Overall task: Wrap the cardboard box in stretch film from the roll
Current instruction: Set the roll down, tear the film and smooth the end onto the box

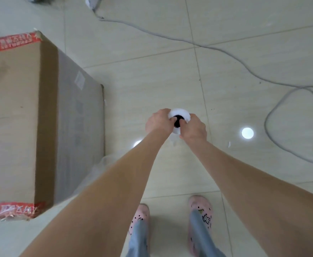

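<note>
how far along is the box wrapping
Done: the brown cardboard box with red tape has hazy film over its side face. In hand: the left hand and right hand grip the white stretch film roll, a sheet running to the box's near corner. Left: the top looks bare; other sides are hidden.

pale tiled floor point(235, 112) with thin grey joints. a cardboard box point(12, 117) stands on it at the left, a grey cable point(203, 46) snakes across the far and right tiles, a small white scrap point(229, 144) lies right of the middle, and two pink shoes point(200, 206) stand at the near edge.
</note>
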`<state>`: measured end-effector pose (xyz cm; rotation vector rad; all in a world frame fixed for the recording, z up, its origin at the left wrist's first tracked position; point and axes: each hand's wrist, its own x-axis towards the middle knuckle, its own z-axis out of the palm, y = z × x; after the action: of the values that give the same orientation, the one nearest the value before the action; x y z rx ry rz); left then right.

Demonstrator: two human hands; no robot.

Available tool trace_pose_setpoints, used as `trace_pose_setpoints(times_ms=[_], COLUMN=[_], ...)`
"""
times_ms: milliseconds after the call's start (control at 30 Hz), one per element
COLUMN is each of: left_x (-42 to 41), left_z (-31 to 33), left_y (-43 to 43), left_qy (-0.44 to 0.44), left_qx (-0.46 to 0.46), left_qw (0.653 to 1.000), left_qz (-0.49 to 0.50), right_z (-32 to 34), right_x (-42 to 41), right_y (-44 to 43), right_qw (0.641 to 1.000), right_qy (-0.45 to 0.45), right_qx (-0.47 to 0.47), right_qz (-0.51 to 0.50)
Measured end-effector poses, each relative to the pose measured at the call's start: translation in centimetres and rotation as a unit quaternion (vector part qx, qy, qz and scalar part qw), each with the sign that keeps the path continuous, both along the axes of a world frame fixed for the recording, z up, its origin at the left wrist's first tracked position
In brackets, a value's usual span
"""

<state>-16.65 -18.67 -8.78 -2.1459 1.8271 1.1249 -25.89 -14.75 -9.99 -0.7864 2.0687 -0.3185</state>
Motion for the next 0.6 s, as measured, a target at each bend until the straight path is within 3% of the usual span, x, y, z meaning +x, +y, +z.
trace_pose_setpoints(times_ms=[100,167,267,367,600], left_x=[0.8,1.7,4.4,7.9,16.6], left_z=[0.3,0.8,1.3,0.8,-2.2], left_y=[0.9,1.8,3.7,6.5,14.2], left_qy=[0.051,0.078,0.042,-0.007,-0.057], left_qx=[0.022,0.019,-0.025,-0.037,-0.048], left_qw=[0.998,0.995,0.995,0.995,0.992], left_qz=[0.038,0.059,0.084,0.089,0.099], right_z=[0.5,1.3,2.5,2.6,-1.4], right_x=[0.3,0.7,2.5,6.0,15.1], right_y=[0.5,0.8,1.8,3.1,8.9], right_qw=[0.999,0.993,0.948,0.916,0.896], right_qy=[0.015,0.103,0.224,0.190,0.121], right_qx=[0.024,0.014,-0.121,-0.196,-0.168], right_qz=[0.014,0.061,0.192,0.293,0.393])
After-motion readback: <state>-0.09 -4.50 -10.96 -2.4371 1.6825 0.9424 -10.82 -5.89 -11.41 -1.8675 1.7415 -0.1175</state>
